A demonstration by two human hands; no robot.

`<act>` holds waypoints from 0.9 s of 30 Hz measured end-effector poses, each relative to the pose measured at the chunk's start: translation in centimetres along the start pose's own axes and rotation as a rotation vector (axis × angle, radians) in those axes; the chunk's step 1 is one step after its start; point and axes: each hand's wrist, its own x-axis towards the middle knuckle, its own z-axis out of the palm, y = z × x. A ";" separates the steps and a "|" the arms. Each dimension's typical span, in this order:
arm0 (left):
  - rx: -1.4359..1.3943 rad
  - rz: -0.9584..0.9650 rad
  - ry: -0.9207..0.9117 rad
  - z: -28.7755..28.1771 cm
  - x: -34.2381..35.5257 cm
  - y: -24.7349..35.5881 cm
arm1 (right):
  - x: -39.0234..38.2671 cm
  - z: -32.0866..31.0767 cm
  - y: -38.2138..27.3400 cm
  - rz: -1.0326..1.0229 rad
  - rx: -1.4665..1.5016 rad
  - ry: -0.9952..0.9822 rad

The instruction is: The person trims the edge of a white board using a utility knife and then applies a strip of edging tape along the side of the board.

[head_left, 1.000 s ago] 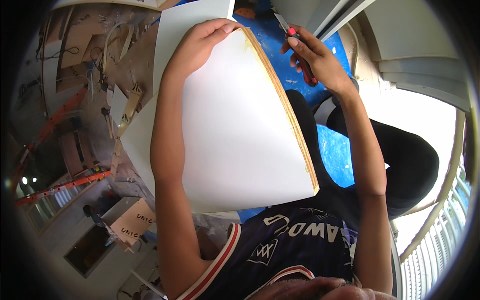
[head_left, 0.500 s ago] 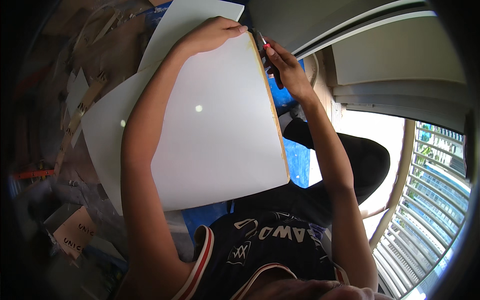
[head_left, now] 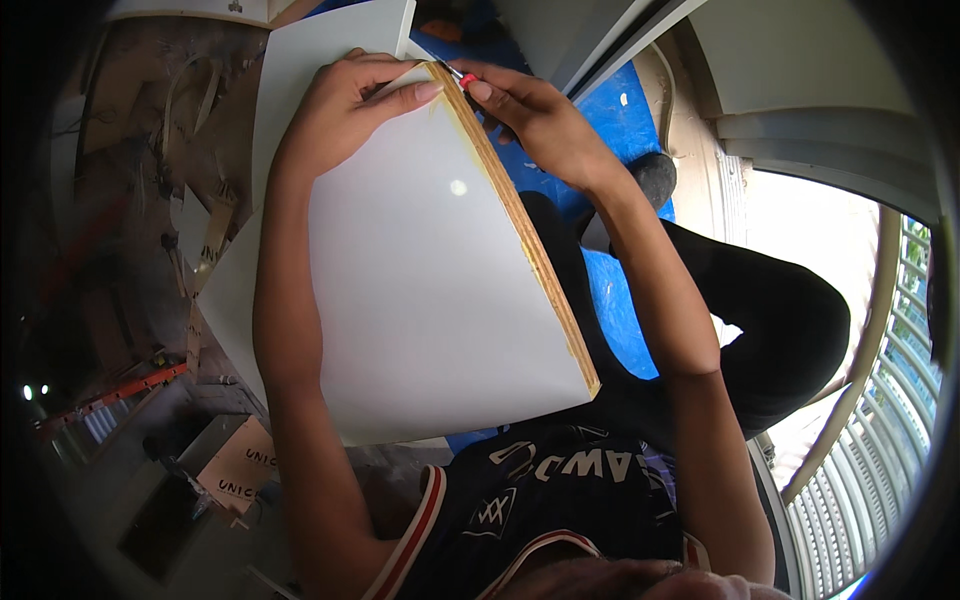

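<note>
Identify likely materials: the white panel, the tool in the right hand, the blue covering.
White panel: probably laminate-faced plywood; smooth face with a light reflection, brown layered edge.
Tool: red part looks like smooth plastic, slim tip likely metal; mostly hidden by the right hand.
Blue covering: perhaps plastic sheet; slight sheen, pale specks.

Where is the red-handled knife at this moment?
In the head view's upper middle, the knife is in the right hand, near the far corner of the wood-edged white board.
</note>
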 end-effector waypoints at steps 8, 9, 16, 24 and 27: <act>0.027 -0.016 0.002 -0.2 0.4 1.0 | 0.1 -0.4 -1.0 0.029 -0.006 -0.009; 0.028 -0.012 -0.009 -0.2 0.5 1.0 | 0.1 -0.4 -0.8 0.041 0.014 -0.008; 0.065 -0.060 -0.022 -0.7 0.1 0.8 | -1.9 -2.4 7.2 0.224 -0.175 0.212; 0.039 -0.035 -0.016 -0.3 -0.8 0.2 | -4.2 -4.0 3.5 0.281 -0.226 0.280; 0.108 -0.014 -0.069 0.1 -0.6 0.5 | -6.3 -3.9 -3.7 0.153 -0.232 0.294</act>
